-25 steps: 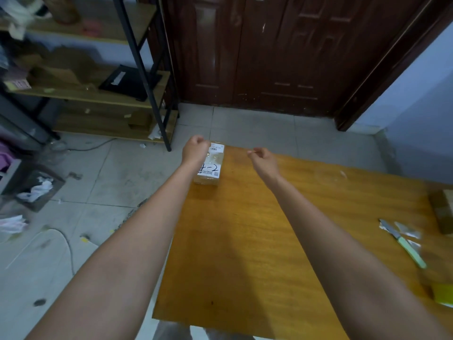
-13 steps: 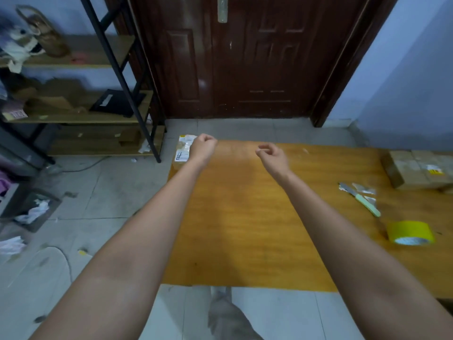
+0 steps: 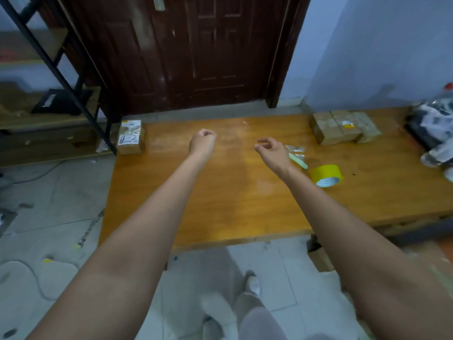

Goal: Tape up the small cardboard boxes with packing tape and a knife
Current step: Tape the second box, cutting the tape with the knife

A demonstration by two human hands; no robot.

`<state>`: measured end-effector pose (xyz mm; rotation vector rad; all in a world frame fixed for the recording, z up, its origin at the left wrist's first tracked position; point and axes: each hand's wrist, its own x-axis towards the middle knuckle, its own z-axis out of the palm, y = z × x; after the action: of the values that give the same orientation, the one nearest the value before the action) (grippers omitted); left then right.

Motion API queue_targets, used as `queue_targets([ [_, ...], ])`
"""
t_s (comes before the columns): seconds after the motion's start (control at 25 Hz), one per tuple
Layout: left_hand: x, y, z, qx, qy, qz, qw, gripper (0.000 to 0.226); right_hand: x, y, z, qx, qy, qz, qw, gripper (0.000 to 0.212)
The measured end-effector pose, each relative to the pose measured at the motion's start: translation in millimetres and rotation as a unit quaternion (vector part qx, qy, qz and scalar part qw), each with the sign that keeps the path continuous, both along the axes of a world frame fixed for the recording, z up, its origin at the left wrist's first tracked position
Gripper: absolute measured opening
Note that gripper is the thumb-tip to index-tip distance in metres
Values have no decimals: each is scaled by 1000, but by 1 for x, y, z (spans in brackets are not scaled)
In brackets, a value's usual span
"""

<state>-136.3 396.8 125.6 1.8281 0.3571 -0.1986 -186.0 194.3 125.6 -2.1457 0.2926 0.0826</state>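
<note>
A small taped cardboard box (image 3: 130,137) with a white label stands at the far left corner of the orange wooden table (image 3: 220,204). My left hand (image 3: 202,142) hovers to its right over the table, fingers curled into a fist, holding nothing. My right hand (image 3: 270,152) hangs with loosely curled fingers, empty, just left of the green-handled knife (image 3: 299,161), which it partly hides. A yellow roll of packing tape (image 3: 326,175) lies right of the knife. Several more small boxes (image 3: 343,127) sit together at the far right.
A black-and-white bag (image 3: 434,128) lies at the table's right end. A black metal shelf rack (image 3: 61,77) stands left of the table, a dark door (image 3: 183,52) behind it. A cardboard box (image 3: 318,260) sits on the floor under the near edge.
My left hand has let go of the labelled box at the left corner and drawn away to the right. My right hand has shifted right, near the knife. The view has swung right.
</note>
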Motion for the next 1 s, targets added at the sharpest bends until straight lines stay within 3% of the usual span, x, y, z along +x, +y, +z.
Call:
queue_targets([
  [0.24,8,-146,9,-8,-7,-40,999,6,0,-143,10,2,-17,-45,999,30],
  [0.56,28,-337,-12,-5,25,-28,999,10,25,-324,-3,-9,26,-25,999,34],
  [1.0,55,-396,-64,16,84,-36,996,14,78,-395,-61,-45,109,21,993,37],
])
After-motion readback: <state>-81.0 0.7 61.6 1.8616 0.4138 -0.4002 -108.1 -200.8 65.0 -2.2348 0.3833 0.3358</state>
